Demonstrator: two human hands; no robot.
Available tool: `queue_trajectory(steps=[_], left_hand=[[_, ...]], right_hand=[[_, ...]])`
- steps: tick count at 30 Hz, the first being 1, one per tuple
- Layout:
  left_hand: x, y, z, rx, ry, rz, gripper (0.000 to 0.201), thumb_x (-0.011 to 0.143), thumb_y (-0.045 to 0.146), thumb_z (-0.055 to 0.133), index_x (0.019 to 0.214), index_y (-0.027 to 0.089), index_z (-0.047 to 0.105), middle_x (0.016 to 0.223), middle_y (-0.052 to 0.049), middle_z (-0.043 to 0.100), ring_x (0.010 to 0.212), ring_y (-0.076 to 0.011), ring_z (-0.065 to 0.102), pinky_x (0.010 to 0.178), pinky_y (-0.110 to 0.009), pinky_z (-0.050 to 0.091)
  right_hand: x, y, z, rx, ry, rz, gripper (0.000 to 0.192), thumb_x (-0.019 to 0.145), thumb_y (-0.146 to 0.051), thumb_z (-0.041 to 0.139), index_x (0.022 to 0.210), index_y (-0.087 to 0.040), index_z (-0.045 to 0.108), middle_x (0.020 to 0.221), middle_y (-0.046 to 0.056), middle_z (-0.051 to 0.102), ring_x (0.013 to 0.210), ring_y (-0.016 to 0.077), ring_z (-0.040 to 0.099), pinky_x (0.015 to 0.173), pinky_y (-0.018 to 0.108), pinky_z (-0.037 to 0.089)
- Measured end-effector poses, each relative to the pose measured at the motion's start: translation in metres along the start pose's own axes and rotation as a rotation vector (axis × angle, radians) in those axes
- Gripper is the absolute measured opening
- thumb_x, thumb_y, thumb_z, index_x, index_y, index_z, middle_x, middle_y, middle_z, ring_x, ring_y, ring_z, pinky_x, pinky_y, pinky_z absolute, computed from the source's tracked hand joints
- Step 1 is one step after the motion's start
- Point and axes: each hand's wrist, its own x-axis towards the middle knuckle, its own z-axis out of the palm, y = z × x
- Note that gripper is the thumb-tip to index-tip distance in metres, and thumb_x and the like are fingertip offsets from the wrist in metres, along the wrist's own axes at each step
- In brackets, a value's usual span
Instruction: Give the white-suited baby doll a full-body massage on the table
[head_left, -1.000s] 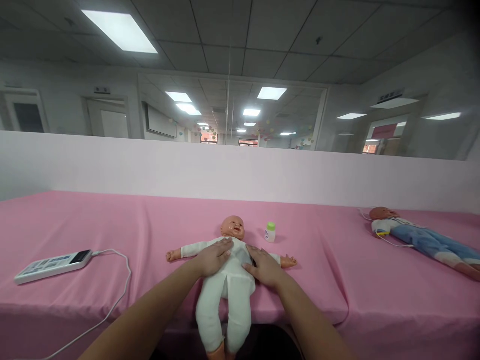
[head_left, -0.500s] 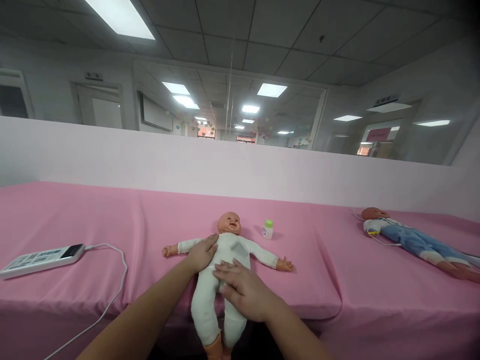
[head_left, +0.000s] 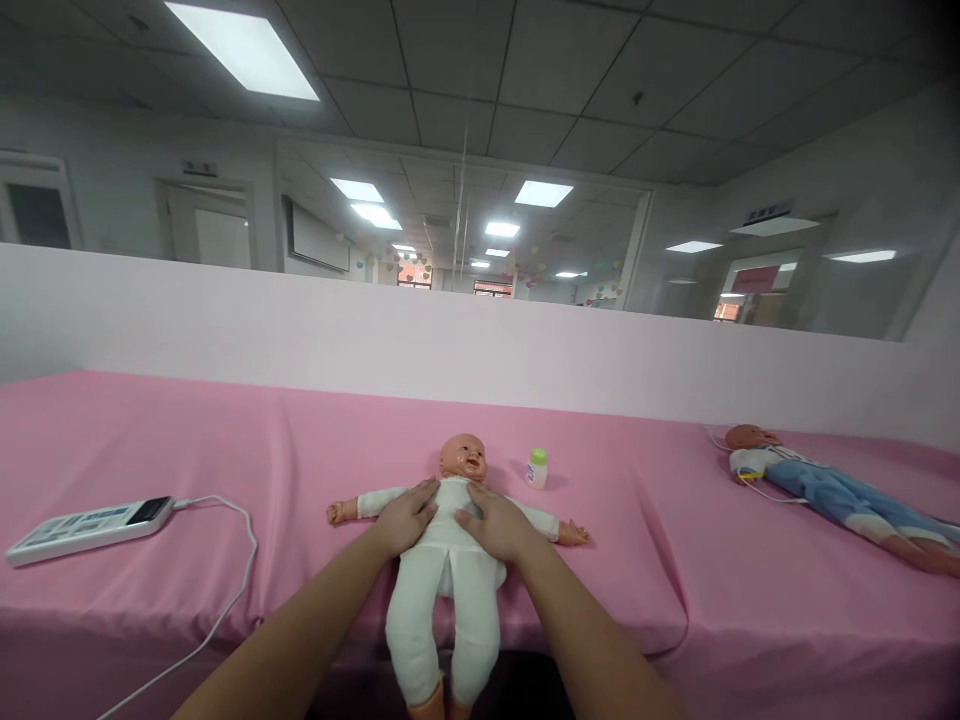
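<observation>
Palms flat: left hand (head_left: 405, 516) and right hand (head_left: 495, 524) rest open, side by side on doll (head_left: 450, 580) chest; best kept light, even, centred.

Small bottle (head_left: 537, 468), second doll (head_left: 832, 490), corded device (head_left: 88, 527), perhaps remote.

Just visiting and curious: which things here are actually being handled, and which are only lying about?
In hand:
- doll in white, lying face up
- left hand and right hand, flat on its chest

Lying about:
- small bottle
- doll in blue
- white device with cord
</observation>
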Motion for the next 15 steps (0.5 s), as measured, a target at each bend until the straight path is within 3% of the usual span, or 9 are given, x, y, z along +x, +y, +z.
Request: queue_trajectory(steps=[3, 6, 10, 11, 13, 15], left_hand=[[0.0, -0.001, -0.001, 0.039, 0.008, -0.012, 0.07, 0.1, 0.045, 0.036, 0.158, 0.006, 0.045, 0.165, -0.014, 0.041, 0.155, -0.0277, 0.036, 0.13, -0.044, 0.025], [-0.003, 0.004, -0.005, 0.092, 0.026, -0.027, 0.069, 0.101, 0.045, 0.037, 0.156, 0.005, 0.048, 0.164, -0.017, 0.042, 0.154, -0.0301, 0.038, 0.129, -0.047, 0.027], [-0.019, 0.038, -0.021, 0.006, 0.059, 0.038, 0.068, 0.098, 0.048, 0.049, 0.154, 0.009, 0.053, 0.162, -0.015, 0.046, 0.153, -0.0308, 0.04, 0.129, -0.047, 0.027], [-0.025, 0.052, -0.025, -0.082, 0.023, 0.092, 0.068, 0.099, 0.05, 0.05, 0.155, 0.012, 0.052, 0.163, -0.012, 0.046, 0.152, -0.0297, 0.042, 0.128, -0.046, 0.031], [-0.037, 0.078, -0.032, -0.181, -0.18, 0.231, 0.061, 0.098, 0.054, 0.055, 0.15, 0.023, 0.06, 0.157, -0.007, 0.054, 0.146, -0.0299, 0.05, 0.125, -0.046, 0.036], [-0.046, 0.098, -0.035, -0.142, -0.321, 0.363, 0.052, 0.095, 0.054, 0.062, 0.141, 0.033, 0.068, 0.149, -0.002, 0.062, 0.146, -0.0319, 0.051, 0.128, -0.05, 0.03]], right_hand=[[-0.02, 0.013, 0.003, 0.016, 0.049, 0.104, 0.088, 0.097, -0.068, 0.052, 0.161, -0.008, 0.038, 0.167, 0.018, 0.038, 0.156, 0.0332, 0.034, 0.128, 0.046, 0.025], [-0.044, 0.027, 0.007, 0.067, 0.055, 0.062, 0.088, 0.095, -0.069, 0.055, 0.161, -0.012, 0.04, 0.167, 0.016, 0.038, 0.156, 0.032, 0.034, 0.128, 0.047, 0.024], [-0.064, 0.036, 0.014, 0.149, 0.08, 0.023, 0.09, 0.091, -0.067, 0.064, 0.161, -0.015, 0.04, 0.168, 0.014, 0.037, 0.157, 0.0297, 0.032, 0.129, 0.046, 0.023], [-0.065, 0.038, 0.016, 0.167, 0.091, 0.026, 0.09, 0.09, -0.066, 0.066, 0.161, -0.015, 0.04, 0.168, 0.014, 0.037, 0.157, 0.0295, 0.033, 0.129, 0.046, 0.024], [-0.065, 0.039, 0.02, 0.192, 0.112, 0.033, 0.09, 0.088, -0.063, 0.069, 0.16, -0.015, 0.042, 0.168, 0.014, 0.038, 0.157, 0.0293, 0.033, 0.129, 0.046, 0.024], [-0.064, 0.04, 0.022, 0.2, 0.128, 0.03, 0.09, 0.087, -0.059, 0.072, 0.159, -0.015, 0.043, 0.167, 0.015, 0.039, 0.156, 0.0296, 0.035, 0.129, 0.046, 0.025]])
